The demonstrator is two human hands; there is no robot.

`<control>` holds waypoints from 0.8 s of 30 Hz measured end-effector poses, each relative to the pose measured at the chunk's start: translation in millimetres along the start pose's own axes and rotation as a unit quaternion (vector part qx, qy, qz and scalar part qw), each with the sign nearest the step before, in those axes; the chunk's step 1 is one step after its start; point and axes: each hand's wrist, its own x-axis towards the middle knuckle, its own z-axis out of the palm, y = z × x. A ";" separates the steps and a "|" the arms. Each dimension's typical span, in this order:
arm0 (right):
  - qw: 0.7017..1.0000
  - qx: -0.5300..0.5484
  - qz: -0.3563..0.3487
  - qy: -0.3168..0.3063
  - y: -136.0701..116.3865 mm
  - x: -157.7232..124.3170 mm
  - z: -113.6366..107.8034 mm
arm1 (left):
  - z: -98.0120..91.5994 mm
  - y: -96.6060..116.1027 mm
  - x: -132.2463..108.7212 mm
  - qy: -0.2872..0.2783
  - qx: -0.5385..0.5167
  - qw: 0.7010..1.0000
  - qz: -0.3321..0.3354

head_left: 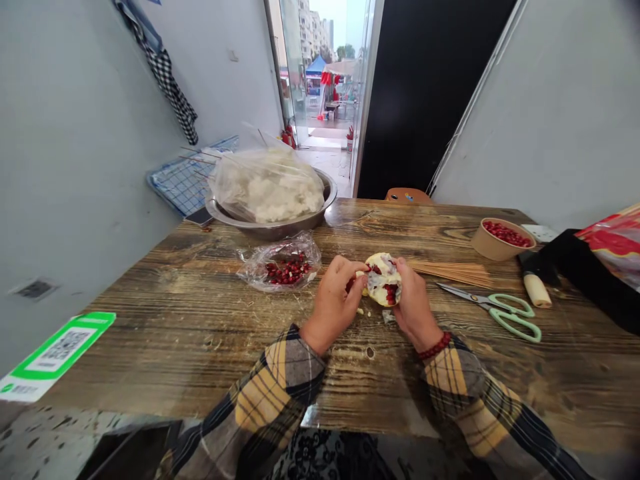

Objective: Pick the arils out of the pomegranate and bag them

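Note:
An opened piece of pomegranate (384, 279), with pale pith and clusters of red seeds, is held above the table. My right hand (414, 303) wraps round its right side. At its left edge, the thumb and forefinger of my left hand (336, 300) pinch at the seeds, and some red shows inside that hand's curled fingers. Left of the hands lies a clear plastic bag (255, 270) with loose pomegranate seeds (289, 270) in it. Small pale scraps of pith (367, 312) are scattered on the wood beneath the fruit.
Green-handled scissors (510, 313) and thin wooden skewers (450, 270) lie to the right. Behind them stands a paper bowl (495, 247) of red seeds, near a wooden-handled tool (537, 291). A metal basin (280, 230) holding a bag of white stuff (280, 190) stands at the back left.

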 end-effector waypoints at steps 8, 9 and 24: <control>0.998 -0.047 -0.025 -0.040 3.1 -5.7 2.3 | 0.0 -1.0 -3.4 -0.035 0.050 0.998 -0.007; 0.998 -0.046 -0.024 -0.040 3.4 -5.7 2.5 | -0.3 -0.4 -3.5 -0.041 0.064 0.997 -0.012; 0.988 -0.135 -0.072 -0.028 8.7 -2.7 -2.4 | -1.2 -0.9 -2.5 -0.079 0.102 0.991 -0.026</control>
